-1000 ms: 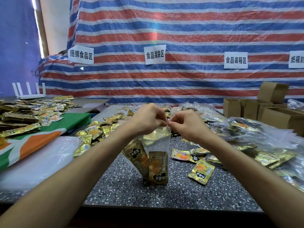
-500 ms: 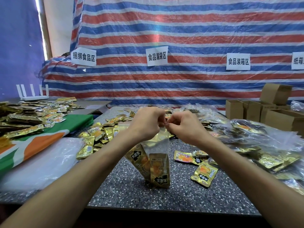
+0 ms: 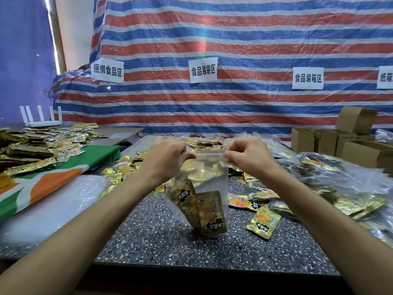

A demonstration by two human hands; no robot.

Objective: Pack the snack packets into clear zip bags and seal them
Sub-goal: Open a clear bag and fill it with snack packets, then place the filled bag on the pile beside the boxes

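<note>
Clear zip bag (image 3: 209, 177) held up over the speckled table (image 3: 161, 237).
Left hand (image 3: 168, 159) and right hand (image 3: 247, 156) pinch its top corners; gold snack packets (image 3: 202, 209) inside (several, low down).

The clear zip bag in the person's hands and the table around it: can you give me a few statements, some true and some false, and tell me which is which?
1. The left hand and the right hand both pinch the top edge of the clear zip bag. True.
2. The clear zip bag is empty. False: gold snack packets sit inside it.
3. The bag lies flat. False: it hangs upright from the hands, over the speckled table.
4. Open cardboard boxes stand at the far right. True.
</note>
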